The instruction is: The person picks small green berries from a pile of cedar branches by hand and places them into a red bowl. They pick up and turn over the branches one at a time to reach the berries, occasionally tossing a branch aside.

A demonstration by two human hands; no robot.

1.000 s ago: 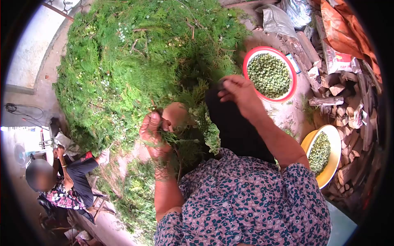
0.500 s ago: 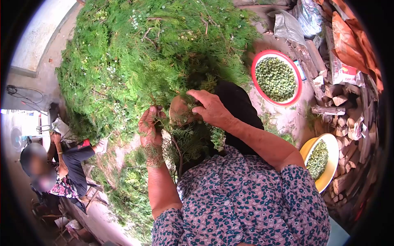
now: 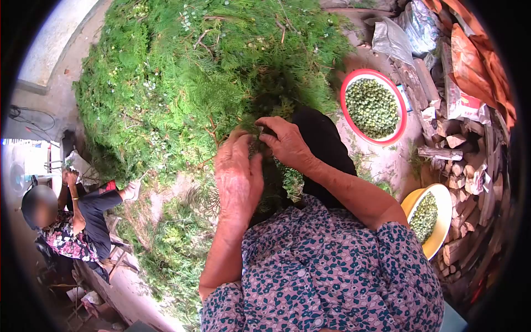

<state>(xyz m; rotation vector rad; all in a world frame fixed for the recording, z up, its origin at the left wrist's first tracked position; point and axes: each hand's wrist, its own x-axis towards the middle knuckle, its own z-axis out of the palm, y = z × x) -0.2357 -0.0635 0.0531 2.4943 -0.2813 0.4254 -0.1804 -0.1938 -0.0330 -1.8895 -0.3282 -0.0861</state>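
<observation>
Green foliage (image 3: pixel 254 147), between left hand (image 3: pixel 237 174) and right hand (image 3: pixel 289 146), just beside both sets of fingers and about equally near, with long axis hidden, left fingers bent, right thumb and forefinger narrowly parted, any grip impossible to tell.

Nothing I can read for certain from my end. Sack (image 3: pixel 466 105), right side: red patch with marks, too small for me.

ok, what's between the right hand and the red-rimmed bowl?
Head view: dark trouser leg, then a strip of floor, between right hand and bowl.
</observation>
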